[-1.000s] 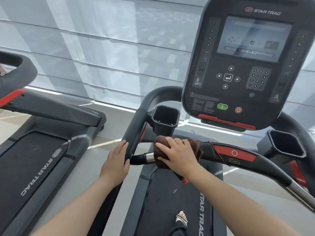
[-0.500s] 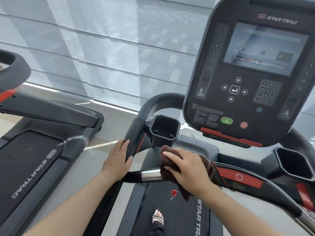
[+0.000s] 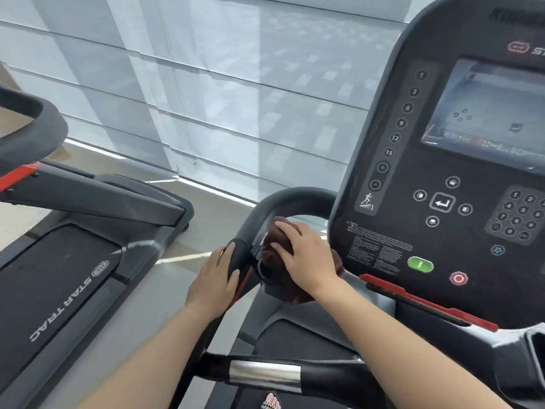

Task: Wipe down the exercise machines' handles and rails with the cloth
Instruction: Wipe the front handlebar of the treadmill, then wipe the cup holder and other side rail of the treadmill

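Note:
I stand on a black Star Trac treadmill. My right hand (image 3: pixel 306 258) presses a dark brown cloth (image 3: pixel 277 246) onto the cup holder beside the console (image 3: pixel 442 202), and the cloth covers most of that holder. My left hand (image 3: pixel 216 278) grips the black left side rail (image 3: pixel 240 252), which curves up and right toward the console. Below my arms runs the front handlebar (image 3: pixel 324 374) with its silver sensor band (image 3: pixel 265 373).
A second treadmill (image 3: pixel 65 278) stands on the left across a narrow strip of floor, its grey handle (image 3: pixel 32 128) at the left edge. Window blinds (image 3: pixel 221 98) fill the background. A sandalled foot (image 3: pixel 269 402) shows on the belt at the bottom.
My right hand has carried the cloth off the front handlebar, up and forward onto the cup holder. My left hand stays on the side rail. The camera has come closer to the console.

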### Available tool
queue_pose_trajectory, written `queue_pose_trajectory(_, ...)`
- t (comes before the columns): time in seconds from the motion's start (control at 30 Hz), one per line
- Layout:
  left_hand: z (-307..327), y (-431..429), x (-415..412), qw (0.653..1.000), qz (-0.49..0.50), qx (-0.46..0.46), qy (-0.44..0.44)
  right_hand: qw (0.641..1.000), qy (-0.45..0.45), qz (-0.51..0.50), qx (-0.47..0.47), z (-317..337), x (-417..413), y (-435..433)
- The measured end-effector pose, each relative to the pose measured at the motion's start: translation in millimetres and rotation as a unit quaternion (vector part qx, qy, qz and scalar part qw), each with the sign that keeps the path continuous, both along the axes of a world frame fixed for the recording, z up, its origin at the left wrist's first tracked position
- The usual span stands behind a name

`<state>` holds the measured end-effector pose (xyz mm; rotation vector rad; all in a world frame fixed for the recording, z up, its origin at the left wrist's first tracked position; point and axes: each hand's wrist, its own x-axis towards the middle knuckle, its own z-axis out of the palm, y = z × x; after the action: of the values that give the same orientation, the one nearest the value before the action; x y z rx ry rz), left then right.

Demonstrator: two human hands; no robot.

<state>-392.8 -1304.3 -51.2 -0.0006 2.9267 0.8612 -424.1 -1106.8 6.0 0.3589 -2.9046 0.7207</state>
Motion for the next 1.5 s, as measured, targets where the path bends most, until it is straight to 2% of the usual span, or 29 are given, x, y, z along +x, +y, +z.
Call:
queue_pose_trajectory(0.17,-6,1,3,1.0,0.026,-0.012,0.012,0.996,-0.046,0.037,0.071,-17,-26,-21)
queue_pose_trajectory(0.33,-6,0,0,0.999,0.03,0.008,0.017,0.987,-0.032,0.12,0.102,-29,0,-15)
queue_pose_trajectory(0.43,-7,2,0,0.999,0.036,0.003,0.024,0.985,-0.019,0.137,0.103,-34,11,-7)
queue_pose_trajectory(0.63,-7,3,-2,0.999,0.024,-0.006,0.023,0.995,-0.028,0.046,0.084,-20,-24,-5)
queue_pose_trajectory(0.7,-7,4,-5,1.0,0.015,-0.013,0.024,0.996,-0.005,0.013,0.086,-17,-25,1)
queue_pose_trajectory(0.77,-5,9,-11,0.999,-0.002,-0.028,0.035,0.993,0.01,-0.012,0.117,-17,-18,10)
queue_pose_trajectory(0.9,-5,21,-21,0.993,-0.045,-0.076,0.074,0.983,-0.046,-0.022,0.176,-27,7,18)
queue_pose_trajectory(1.0,-10,22,-23,0.992,-0.044,-0.087,0.078,0.983,-0.071,-0.051,0.16,-27,22,26)
queue_pose_trajectory(1.23,-12,21,-25,0.994,-0.032,-0.074,0.075,0.988,-0.046,-0.072,0.127,-24,13,26)
queue_pose_trajectory(1.33,-9,21,-23,0.994,-0.035,-0.068,0.078,0.987,-0.062,-0.057,0.139,-30,13,27)
queue_pose_trajectory(1.5,-10,19,-21,0.995,-0.038,-0.054,0.078,0.996,-0.061,-0.019,0.069,-31,33,26)
